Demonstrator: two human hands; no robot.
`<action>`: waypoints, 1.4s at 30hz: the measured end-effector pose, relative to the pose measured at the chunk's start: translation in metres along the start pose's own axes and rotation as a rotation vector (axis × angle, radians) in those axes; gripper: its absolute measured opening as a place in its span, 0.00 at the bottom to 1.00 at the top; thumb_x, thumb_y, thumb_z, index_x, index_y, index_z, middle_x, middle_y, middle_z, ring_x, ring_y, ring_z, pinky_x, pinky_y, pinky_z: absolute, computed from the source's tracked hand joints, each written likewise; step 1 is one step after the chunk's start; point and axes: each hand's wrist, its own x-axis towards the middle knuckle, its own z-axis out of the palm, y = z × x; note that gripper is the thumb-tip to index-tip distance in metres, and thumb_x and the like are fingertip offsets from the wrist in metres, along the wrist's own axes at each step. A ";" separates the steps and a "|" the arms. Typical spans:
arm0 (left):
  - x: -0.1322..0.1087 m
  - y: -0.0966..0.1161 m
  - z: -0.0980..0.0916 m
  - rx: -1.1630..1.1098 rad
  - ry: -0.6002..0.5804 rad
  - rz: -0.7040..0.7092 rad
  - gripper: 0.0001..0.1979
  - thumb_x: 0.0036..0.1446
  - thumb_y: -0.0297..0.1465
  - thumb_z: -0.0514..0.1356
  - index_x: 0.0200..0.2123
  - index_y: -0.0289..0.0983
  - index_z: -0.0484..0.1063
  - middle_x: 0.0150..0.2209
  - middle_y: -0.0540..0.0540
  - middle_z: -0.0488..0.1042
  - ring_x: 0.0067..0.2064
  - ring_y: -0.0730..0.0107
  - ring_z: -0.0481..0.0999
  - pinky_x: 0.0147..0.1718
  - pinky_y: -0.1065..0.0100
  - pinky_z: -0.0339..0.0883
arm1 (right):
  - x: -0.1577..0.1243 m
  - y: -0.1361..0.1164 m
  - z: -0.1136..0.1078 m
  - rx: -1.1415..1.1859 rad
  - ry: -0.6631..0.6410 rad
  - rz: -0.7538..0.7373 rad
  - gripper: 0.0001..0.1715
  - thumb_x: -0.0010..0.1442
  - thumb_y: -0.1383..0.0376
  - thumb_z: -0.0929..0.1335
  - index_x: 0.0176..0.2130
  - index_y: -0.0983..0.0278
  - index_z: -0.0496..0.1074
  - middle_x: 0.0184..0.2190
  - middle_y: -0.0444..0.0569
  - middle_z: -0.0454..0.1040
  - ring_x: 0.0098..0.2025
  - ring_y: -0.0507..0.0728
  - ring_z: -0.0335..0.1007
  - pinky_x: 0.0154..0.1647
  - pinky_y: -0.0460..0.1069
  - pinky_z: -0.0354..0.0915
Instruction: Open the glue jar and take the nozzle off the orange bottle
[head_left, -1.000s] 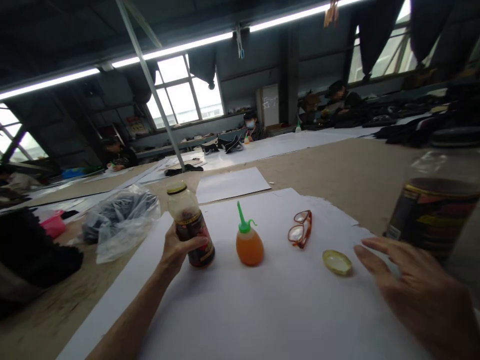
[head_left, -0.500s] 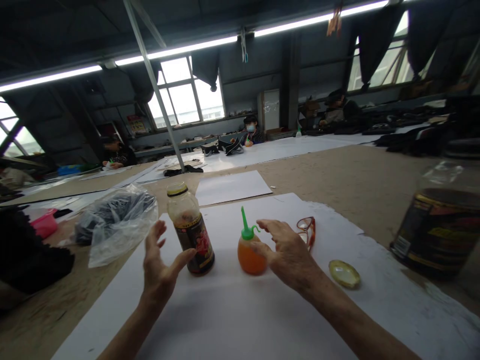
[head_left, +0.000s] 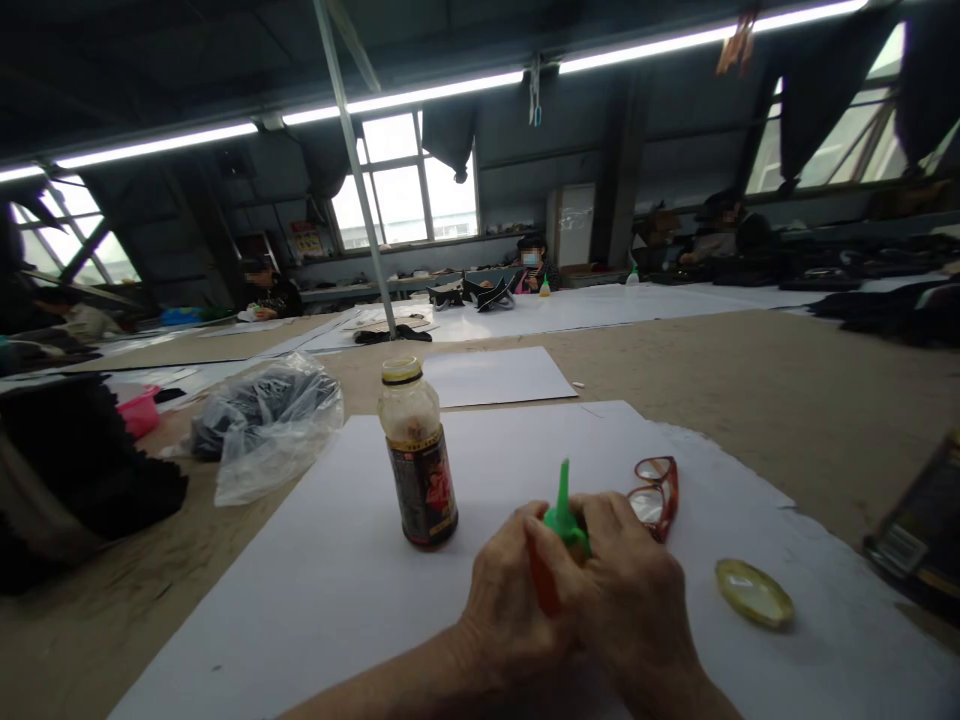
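Both my hands are wrapped round a small orange squeeze bottle (head_left: 541,590) with a green nozzle cap that sticks up between them. My left hand (head_left: 510,610) grips it from the left and my right hand (head_left: 630,600) from the right, fingers near the green cap. The bottle's body is mostly hidden by my fingers. A dark-labelled bottle (head_left: 417,468) with a yellow cap stands upright just left of my hands on the white paper sheet (head_left: 330,560). Brown-framed glasses (head_left: 657,495) lie right behind my right hand.
A loose yellow lid (head_left: 752,592) lies on the paper to the right. A large dark-labelled jar (head_left: 919,530) sits at the right edge. A clear plastic bag of dark items (head_left: 262,420) and dark fabric (head_left: 67,470) lie left. Other people work at far tables.
My left hand let go of the dark-labelled bottle. Both hands moved onto the orange squeeze bottle and closed round it. The view shifted right and down.
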 end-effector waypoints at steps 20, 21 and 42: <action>0.011 0.005 0.004 -0.750 -0.306 -0.046 0.13 0.37 0.20 0.58 0.31 0.32 0.68 0.25 0.56 0.62 0.26 0.82 0.58 0.23 0.81 0.56 | 0.025 0.021 -0.039 0.519 -0.573 -0.066 0.06 0.57 0.66 0.65 0.29 0.64 0.71 0.27 0.45 0.69 0.29 0.50 0.66 0.30 0.45 0.63; 0.011 0.005 0.003 -0.767 -0.306 -0.043 0.12 0.37 0.20 0.57 0.31 0.32 0.68 0.26 0.56 0.63 0.27 0.82 0.59 0.24 0.81 0.56 | 0.026 0.022 -0.039 0.533 -0.579 -0.096 0.05 0.57 0.67 0.65 0.31 0.64 0.71 0.27 0.45 0.69 0.29 0.50 0.66 0.31 0.45 0.63; 0.014 -0.022 -0.011 -0.803 -1.088 -0.275 0.25 0.22 0.25 0.73 0.30 0.33 0.72 0.32 0.50 0.71 0.34 0.67 0.69 0.33 0.69 0.70 | 0.035 0.028 -0.060 0.820 -1.127 -0.220 0.08 0.62 0.62 0.63 0.34 0.56 0.71 0.29 0.44 0.71 0.30 0.51 0.69 0.29 0.44 0.65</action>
